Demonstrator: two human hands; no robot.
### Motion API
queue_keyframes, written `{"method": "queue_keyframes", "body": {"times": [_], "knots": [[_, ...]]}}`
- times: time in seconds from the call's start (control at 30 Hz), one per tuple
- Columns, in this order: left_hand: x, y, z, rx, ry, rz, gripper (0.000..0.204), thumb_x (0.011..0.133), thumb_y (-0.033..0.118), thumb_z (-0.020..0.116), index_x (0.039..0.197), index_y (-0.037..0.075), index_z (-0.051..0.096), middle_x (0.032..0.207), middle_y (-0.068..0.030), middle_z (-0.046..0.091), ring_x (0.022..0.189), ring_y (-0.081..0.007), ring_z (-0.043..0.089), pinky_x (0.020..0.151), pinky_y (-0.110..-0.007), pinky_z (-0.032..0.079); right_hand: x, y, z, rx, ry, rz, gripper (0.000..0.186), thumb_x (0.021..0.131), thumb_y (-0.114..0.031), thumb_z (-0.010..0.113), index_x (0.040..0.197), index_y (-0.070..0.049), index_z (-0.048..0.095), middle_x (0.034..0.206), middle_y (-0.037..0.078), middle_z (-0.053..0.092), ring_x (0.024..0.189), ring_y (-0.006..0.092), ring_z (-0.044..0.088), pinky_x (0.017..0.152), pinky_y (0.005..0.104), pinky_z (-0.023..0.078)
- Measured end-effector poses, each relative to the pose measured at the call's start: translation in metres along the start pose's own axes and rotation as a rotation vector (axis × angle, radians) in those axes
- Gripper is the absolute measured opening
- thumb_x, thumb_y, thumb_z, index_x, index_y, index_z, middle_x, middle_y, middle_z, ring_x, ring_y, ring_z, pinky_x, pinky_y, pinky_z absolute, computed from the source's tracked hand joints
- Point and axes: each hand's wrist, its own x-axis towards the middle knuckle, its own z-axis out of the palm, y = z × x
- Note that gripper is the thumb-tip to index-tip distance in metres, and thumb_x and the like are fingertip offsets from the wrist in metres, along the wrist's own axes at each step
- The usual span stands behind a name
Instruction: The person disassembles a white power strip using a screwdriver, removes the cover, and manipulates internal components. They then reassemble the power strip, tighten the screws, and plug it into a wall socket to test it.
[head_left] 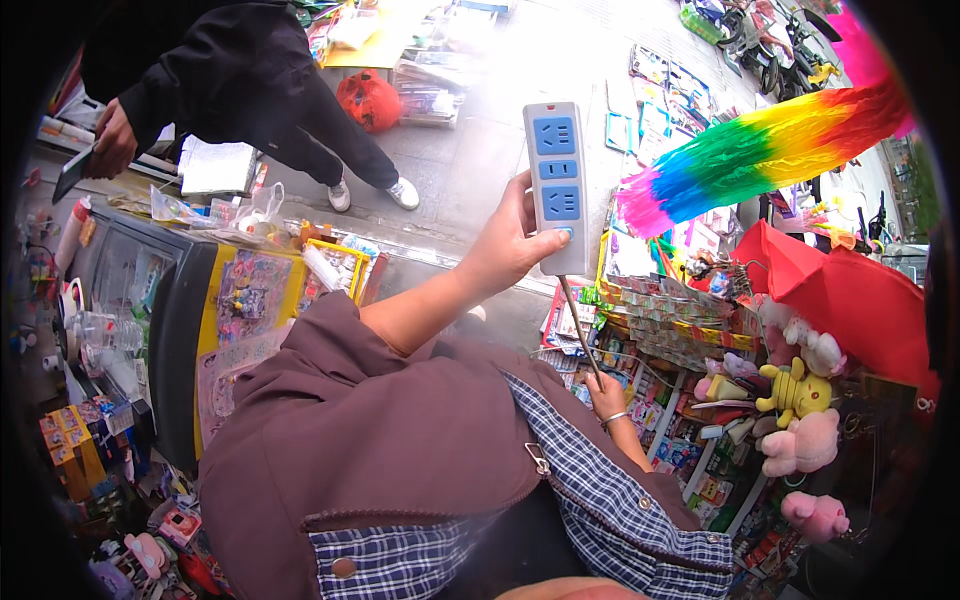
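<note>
A white power strip (pixel 547 235) with blue socket panels is held upright in front of me. My left hand (pixel 520 235) grips its lower left side, the thumb lying across the front near the bottom and the fingers curled behind. From its lower end a dark cord (pixel 578 325) runs down and to the right. Lower down, my right hand (pixel 605 395) is closed around that cord, and a light bracelet shows at the wrist.
A person in dark clothes (pixel 250 90) stands at the upper left, holding a phone (pixel 73 175). Rainbow streamers (pixel 770 145) hang at the right, above a red fabric piece (pixel 840 290) and plush toys (pixel 800 440). Packed goods racks (pixel 680 310) stand near my right arm; a grey-and-yellow case (pixel 190 330) stands left.
</note>
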Motion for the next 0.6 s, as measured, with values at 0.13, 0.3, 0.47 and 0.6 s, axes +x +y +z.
{"method": "queue_keyframes", "body": {"times": [0.13, 0.3, 0.47, 0.6], "knots": [[0.034, 0.006, 0.002, 0.019, -0.015, -0.028, 0.079, 0.081, 0.010, 0.066, 0.141, -0.003, 0.015, 0.125, -0.0184, 0.049, 0.115, -0.0225, 0.053, 0.099, -0.038, 0.042, 0.013, -0.013, -0.005, 0.004, 0.004, 0.009, 0.025, 0.090, -0.025, 0.060, 0.080, -0.002, 0.064, 0.062, 0.008, 0.056, 0.058, 0.0146, 0.051, 0.057, 0.0323, 0.043], [0.065, 0.007, 0.005, 0.012, -0.019, 0.031, 0.067, 0.081, 0.007, 0.063, 0.137, -0.004, 0.027, 0.121, -0.0116, 0.050, 0.113, -0.0176, 0.050, 0.099, -0.033, 0.039, 0.024, -0.024, -0.004, 0.018, 0.036, -0.038, 0.024, 0.089, -0.025, 0.061, 0.082, -0.002, 0.065, 0.062, 0.008, 0.056, 0.058, 0.0141, 0.051, 0.058, 0.0325, 0.044], [0.099, 0.002, -0.005, 0.027, -0.027, -0.060, 0.068, 0.080, 0.011, 0.063, 0.136, -0.005, 0.027, 0.121, -0.0125, 0.050, 0.114, -0.0177, 0.049, 0.099, -0.033, 0.040, 0.030, -0.034, 0.004, 0.100, 0.038, 0.050, 0.026, 0.090, -0.028, 0.061, 0.088, -0.003, 0.067, 0.067, 0.010, 0.061, 0.063, 0.0142, 0.057, 0.061, 0.0321, 0.046], [0.131, -0.001, -0.023, -0.050, -0.101, -0.124, 0.077, 0.081, 0.013, 0.062, 0.142, -0.002, 0.016, 0.124, -0.0167, 0.051, 0.112, -0.0214, 0.054, 0.094, -0.036, 0.046, 0.036, -0.045, 0.013, 0.091, -0.006, 0.121, 0.030, 0.091, -0.033, 0.059, 0.094, -0.004, 0.069, 0.070, 0.012, 0.064, 0.067, 0.0158, 0.061, 0.064, 0.0338, 0.048]]}}
